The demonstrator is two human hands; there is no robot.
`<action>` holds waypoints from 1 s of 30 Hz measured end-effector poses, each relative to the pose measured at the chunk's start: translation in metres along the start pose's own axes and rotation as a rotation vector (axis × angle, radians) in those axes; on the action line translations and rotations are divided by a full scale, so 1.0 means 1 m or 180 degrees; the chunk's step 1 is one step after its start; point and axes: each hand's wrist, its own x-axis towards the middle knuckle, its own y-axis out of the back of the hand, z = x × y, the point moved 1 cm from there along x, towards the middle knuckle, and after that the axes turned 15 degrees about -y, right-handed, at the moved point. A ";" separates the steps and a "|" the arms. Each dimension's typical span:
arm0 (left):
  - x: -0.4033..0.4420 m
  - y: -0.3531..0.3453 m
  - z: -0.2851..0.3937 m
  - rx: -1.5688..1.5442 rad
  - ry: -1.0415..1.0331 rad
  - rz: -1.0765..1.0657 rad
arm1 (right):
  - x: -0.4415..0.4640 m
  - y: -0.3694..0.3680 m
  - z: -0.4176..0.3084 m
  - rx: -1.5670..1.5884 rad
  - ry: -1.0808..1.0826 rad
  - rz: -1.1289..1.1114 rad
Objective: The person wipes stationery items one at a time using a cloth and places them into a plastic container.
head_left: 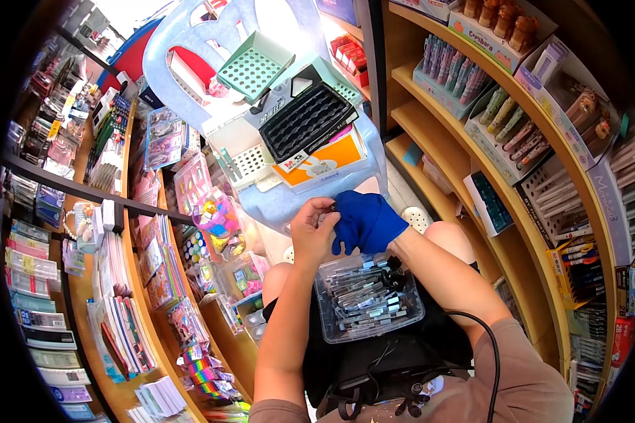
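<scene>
My bare left hand (315, 229) is closed in a pinch, thumb against fingers, at a small dark thing (334, 207) that I cannot make out. Blue fabric, apparently a glove (369, 220), covers my right hand (363, 224). Its fingers look curled and meet those of my left hand; whatever they grip is hidden. Below both hands, a clear plastic box (327, 331) full of pens (367, 299) rests on my lap.
Ahead stands a light-blue plastic chair (264, 208) bearing a black ridged tray (307, 121), green perforated trays (255, 67) and an orange-and-white box (324, 162). Curved wooden shelves (473, 137) with pen boxes rise at right. Stationery racks (130, 233) line the left.
</scene>
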 end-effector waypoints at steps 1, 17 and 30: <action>0.000 0.001 0.000 0.0177 -0.0079 -0.0070 | -0.002 0.001 -0.002 -0.0175 -0.0041 -0.0059; -0.001 0.001 0.012 0.1884 -0.0814 -0.0777 | 0.011 -0.001 0.027 0.0222 0.0273 0.0030; 0.000 0.010 0.007 0.1184 -0.0344 -0.0576 | -0.006 0.007 0.003 -0.2037 0.1444 0.0255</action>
